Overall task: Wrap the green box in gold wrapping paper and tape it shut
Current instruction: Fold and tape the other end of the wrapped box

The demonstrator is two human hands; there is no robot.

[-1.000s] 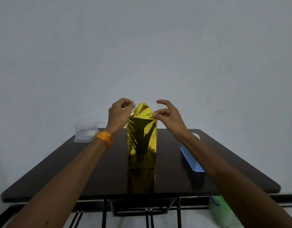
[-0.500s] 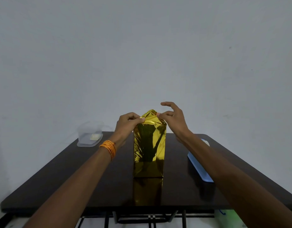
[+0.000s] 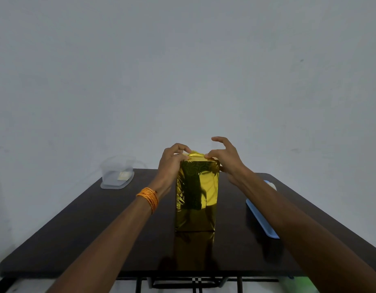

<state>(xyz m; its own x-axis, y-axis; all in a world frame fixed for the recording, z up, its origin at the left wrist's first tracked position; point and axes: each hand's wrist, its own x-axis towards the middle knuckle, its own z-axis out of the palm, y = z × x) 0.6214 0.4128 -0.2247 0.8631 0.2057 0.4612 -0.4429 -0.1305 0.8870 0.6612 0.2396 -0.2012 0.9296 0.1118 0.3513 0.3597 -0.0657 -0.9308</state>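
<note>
Gold paper (image 3: 197,187) peak now flatter, pinched by both hands (image 3: 172,163) (image 3: 226,161), on dark table (image 3: 94,229), wall (image 3: 183,70) seemingly grey.

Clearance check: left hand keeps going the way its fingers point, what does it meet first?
The left hand points rightward over the wrapped box, so it first meets the raised gold paper fold it touches; beyond that probably the right hand, depth unclear.

wrapped box (image 3: 196,193) upright mid-table, clear container (image 3: 117,174) at far-left corner, blue tray (image 3: 261,218) along right side, bare tabletop (image 3: 111,225) between
</note>
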